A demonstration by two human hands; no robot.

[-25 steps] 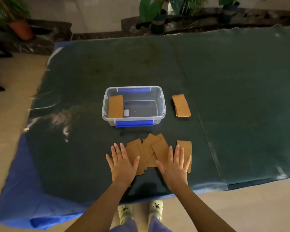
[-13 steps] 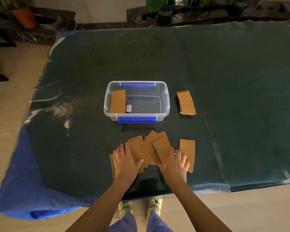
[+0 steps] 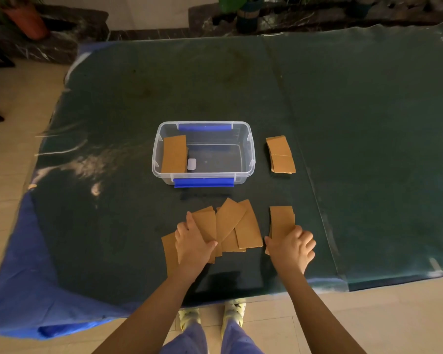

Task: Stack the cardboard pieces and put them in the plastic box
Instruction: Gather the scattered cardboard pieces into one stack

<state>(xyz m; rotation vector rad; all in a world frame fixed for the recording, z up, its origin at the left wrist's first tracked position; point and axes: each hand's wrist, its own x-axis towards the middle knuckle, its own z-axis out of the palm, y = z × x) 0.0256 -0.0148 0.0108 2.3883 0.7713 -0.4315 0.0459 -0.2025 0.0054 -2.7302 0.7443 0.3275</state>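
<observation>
Several brown cardboard pieces [image 3: 230, 223] lie fanned and overlapping near the table's front edge. My left hand [image 3: 193, 245] rests on the left pieces, thumb over one. My right hand [image 3: 292, 247] is curled around the near end of a separate cardboard piece [image 3: 281, 221] to the right of the fan. The clear plastic box [image 3: 251, 159] with blue clips stands farther back, holding a cardboard stack [image 3: 174, 154] at its left end and a small white item. Another cardboard stack [image 3: 280, 154] lies on the table right of the box.
The table [image 3: 368, 123] has a dark green cover with a blue cloth hanging at the front left. Potted plants [image 3: 241, 11] and a dark ledge stand beyond the far edge. My feet show below the table's front edge.
My right hand has moved right off the fanned pieces and curled onto the separate piece. My left hand has stayed on the left pieces. The camera has tilted down.
</observation>
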